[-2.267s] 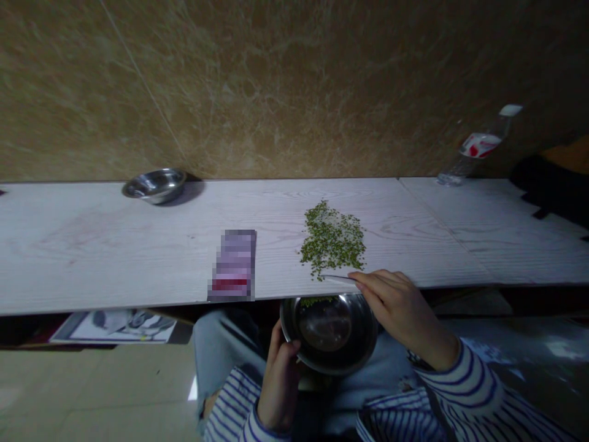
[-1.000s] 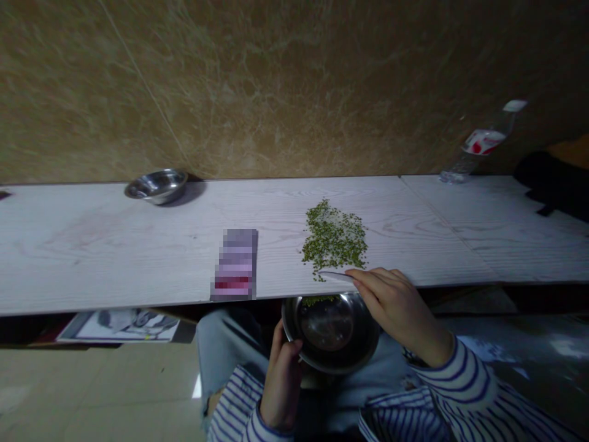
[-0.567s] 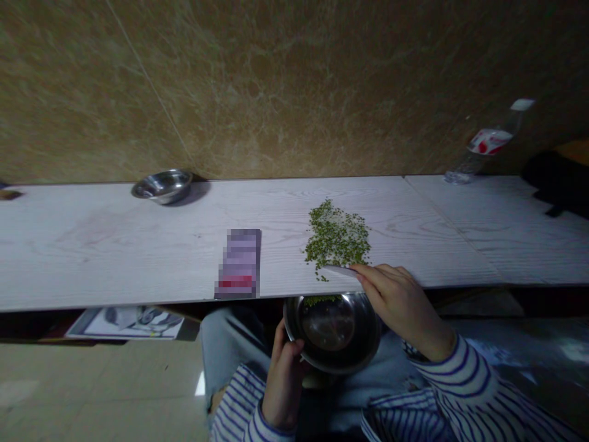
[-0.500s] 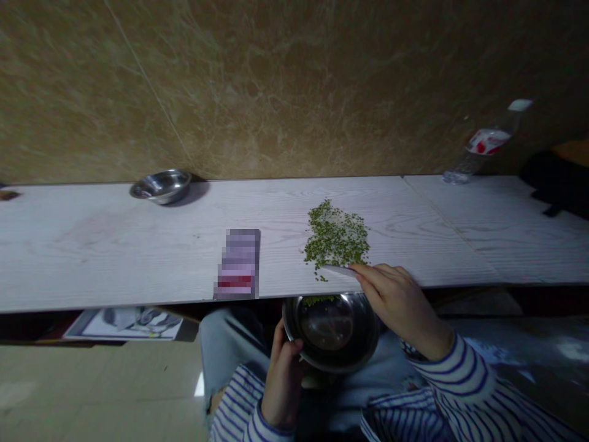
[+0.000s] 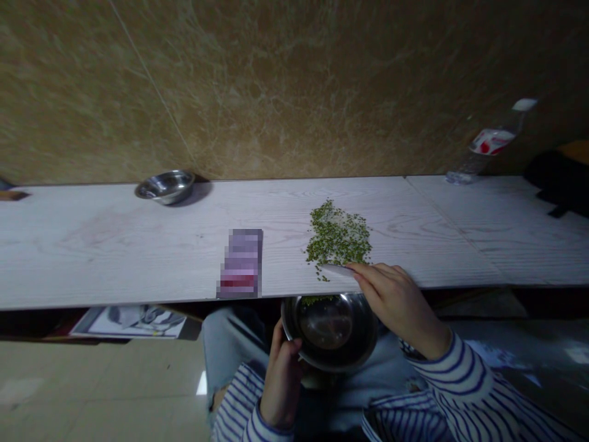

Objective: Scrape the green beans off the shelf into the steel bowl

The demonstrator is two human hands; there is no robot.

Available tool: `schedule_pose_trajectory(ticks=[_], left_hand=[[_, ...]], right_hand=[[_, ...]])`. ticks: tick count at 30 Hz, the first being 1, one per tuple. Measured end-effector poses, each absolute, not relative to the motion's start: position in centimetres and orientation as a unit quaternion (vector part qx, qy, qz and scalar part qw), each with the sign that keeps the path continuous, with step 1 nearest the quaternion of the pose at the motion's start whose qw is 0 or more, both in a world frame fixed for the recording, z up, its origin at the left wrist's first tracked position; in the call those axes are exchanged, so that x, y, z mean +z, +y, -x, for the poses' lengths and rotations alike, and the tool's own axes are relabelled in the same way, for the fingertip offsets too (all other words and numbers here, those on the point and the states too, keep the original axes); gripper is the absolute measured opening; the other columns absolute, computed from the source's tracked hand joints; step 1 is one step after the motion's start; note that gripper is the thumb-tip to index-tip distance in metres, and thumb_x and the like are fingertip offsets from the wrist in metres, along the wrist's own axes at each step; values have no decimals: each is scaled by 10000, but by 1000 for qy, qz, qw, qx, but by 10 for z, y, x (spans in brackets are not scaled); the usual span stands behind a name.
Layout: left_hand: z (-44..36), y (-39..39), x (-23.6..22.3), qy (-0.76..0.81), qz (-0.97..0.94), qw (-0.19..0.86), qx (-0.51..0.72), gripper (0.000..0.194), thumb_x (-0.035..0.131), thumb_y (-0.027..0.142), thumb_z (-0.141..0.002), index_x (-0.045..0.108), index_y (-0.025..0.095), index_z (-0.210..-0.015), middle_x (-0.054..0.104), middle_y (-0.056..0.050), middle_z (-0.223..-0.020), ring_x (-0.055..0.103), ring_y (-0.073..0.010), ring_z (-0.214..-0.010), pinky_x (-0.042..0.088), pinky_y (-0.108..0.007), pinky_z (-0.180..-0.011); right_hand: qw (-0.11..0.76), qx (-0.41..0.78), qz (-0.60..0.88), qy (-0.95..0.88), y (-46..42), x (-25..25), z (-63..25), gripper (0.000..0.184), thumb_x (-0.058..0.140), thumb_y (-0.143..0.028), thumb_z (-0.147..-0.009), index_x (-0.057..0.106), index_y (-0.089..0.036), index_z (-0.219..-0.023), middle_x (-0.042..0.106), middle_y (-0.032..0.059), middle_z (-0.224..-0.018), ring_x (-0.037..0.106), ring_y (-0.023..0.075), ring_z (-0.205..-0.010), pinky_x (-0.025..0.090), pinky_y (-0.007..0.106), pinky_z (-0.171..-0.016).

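A loose patch of small green bits, like beans or chopped greens (image 5: 338, 236), lies spread on the white wood-grain table (image 5: 405, 239). My right hand (image 5: 391, 291) grips a thin, pale, blade-shaped tool (image 5: 337, 269), its flat end at the near edge of the patch. Below the table's front edge, my left hand (image 5: 283, 362) is closed on the rim of a steel bowl (image 5: 327, 365), thumb inside. More green bits (image 5: 317, 299) sit at the bowl's far side, partly hidden by the table edge. The tool's handle is hidden in my fingers.
A phone-like rectangle (image 5: 242, 264), blurred out, lies left of the green patch. Toward the wall stands a small steel bowl (image 5: 168, 189). At the back right are a plastic bottle (image 5: 490, 144) and a dark bag (image 5: 561, 178). Papers (image 5: 133, 320) show under the table.
The view has turned slightly left, so the table items appear a little further right. Both hands keep nearly the same hold and place.
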State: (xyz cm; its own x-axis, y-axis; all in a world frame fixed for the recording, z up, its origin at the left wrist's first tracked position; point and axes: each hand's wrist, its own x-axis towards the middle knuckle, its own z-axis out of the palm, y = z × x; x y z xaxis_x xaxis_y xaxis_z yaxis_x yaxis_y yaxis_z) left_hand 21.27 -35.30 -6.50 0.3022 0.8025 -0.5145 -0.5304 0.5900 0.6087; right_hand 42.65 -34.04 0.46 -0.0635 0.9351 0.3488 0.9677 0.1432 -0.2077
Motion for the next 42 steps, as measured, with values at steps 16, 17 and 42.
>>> schedule_pose_trajectory(ticks=[16, 17, 42], left_hand=[[-214, -352, -65, 411, -161, 787, 430, 625, 546, 231, -765, 392, 290, -1368, 632, -70, -1196, 571, -278, -1095, 435, -416, -906], [-214, -352, -65, 411, -162, 787, 431, 625, 544, 231, -767, 390, 290, -1369, 632, -70, -1199, 574, -274, -1090, 438, -410, -901], [-207, -355, -60, 395, -161, 782, 456, 579, 539, 197, -772, 424, 282, -1333, 646, -60, -1161, 582, -262, -1082, 454, -394, -882]], right_hand=[[191, -42, 666, -720, -332, 4, -422, 289, 397, -219, -941, 610, -190, -1135, 696, 74, -904, 611, 192, -829, 410, 323, -738], [192, -42, 666, -719, -330, 4, -422, 287, 400, -221, -941, 610, -193, -1133, 695, 72, -901, 610, 192, -828, 408, 322, -738], [178, -54, 657, -730, -316, 7, -414, 277, 425, -189, -929, 615, -208, -1130, 694, 49, -867, 606, 191, -815, 390, 315, -708]])
